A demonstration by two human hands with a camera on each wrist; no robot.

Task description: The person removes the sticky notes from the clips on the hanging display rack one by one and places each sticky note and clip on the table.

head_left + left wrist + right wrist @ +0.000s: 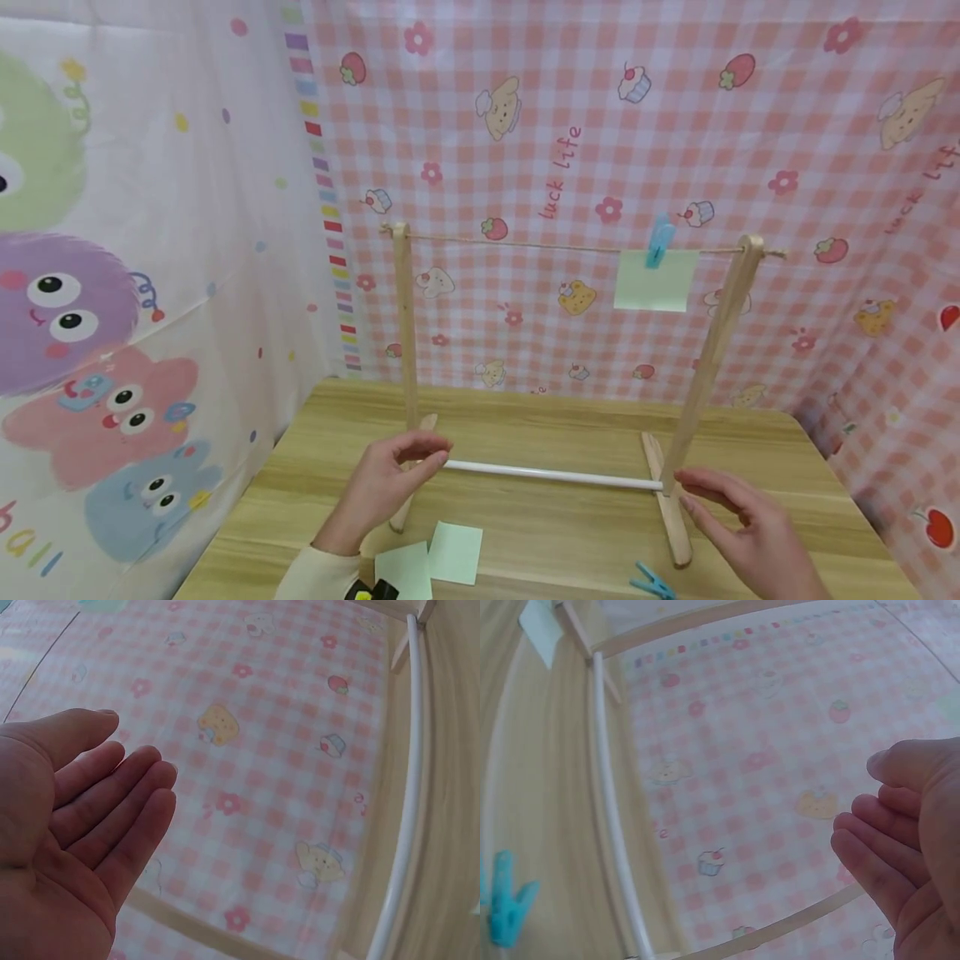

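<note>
A wooden stand has a left post [406,325], a right post [711,358] and a white rod [551,475] low between them. My left hand [393,475] is beside the left post, overlapping the rod's left end in the head view. In the left wrist view its fingers [124,817] are loosely bent with nothing between them and the thumb. My right hand [750,525] is at the foot of the right post; the right wrist view shows its fingers [877,862] relaxed and holding nothing. Twine [540,244] joins the post tops. A blue clothespin [660,242] clips a pale green paper [654,287] to it.
Two pale green paper squares [456,552] lie on the wooden table [555,542] near my left forearm. Another blue clothespin [652,581] lies at the front, left of my right hand. A pink checked cloth [525,167] hangs behind the stand, a cartoon-printed white cloth [217,292] at left.
</note>
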